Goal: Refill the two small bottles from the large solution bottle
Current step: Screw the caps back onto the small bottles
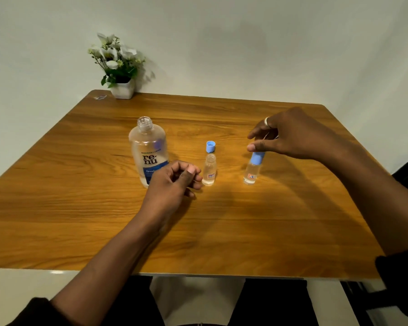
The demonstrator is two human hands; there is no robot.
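From the head view, the large solution bottle stood upright and uncapped on the wooden bench, left of centre, with clear liquid inside. The left hand lay low over the bench in front of that bottle's lower right part. Its grip was slack, the fingers loosely curled around nothing, and the fingertips came just beside the open small bottle; whether they touched it could not be told. That bottle stood upright with no cap, and its loose cap, blue, sat on the bench just behind it. Further right, well apart from the large bottle, the capped small bottle stood on the bench, leaning slightly. The right hand reached over it from the right, wearing a ring. Its grip was closed on the top of the fitted cap: the thumb lay across the front and the fingers curled behind, hiding the cap's upper edge. At the far left corner of the bench a white pot of flowers stood against the pale wall
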